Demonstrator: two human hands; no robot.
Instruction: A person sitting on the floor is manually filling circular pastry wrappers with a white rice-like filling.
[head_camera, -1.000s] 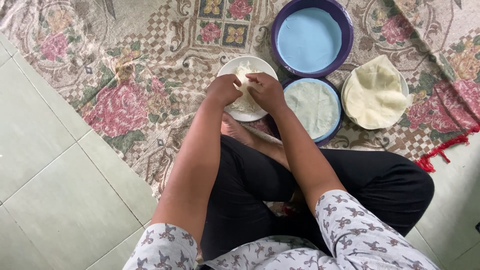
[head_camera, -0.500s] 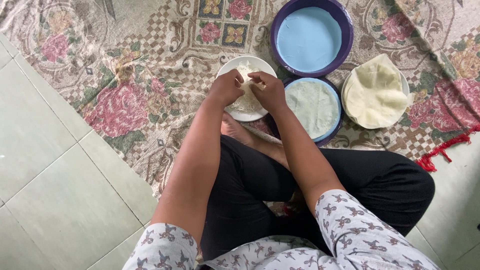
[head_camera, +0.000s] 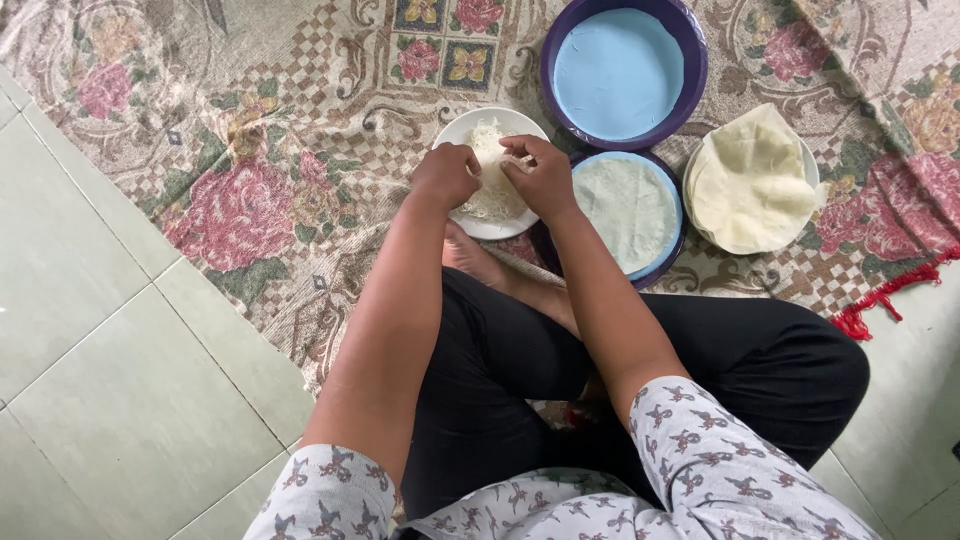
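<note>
While the person sits cross-legged on the floral rug (head_camera: 250, 200), the left hand (head_camera: 447, 175) and right hand (head_camera: 540, 175) both curl their fingers into the white noodles (head_camera: 490, 190) on the white plate (head_camera: 455, 130). Just right sits a wrapper-lined dish (head_camera: 628, 210); farther off, a purple basin (head_camera: 622, 72).

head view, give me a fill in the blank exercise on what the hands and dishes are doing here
1. Both hands, left hand and right hand, rest on a ____ plate holding pale shredded strands.
2. The large purple basin holds a flat disc coloured ____.
3. The stack of thin round wrappers lies at the person's far ____.
4. The dishes sit on a ____-patterned mat.

Missing words: white; light blue; right; floral
</note>
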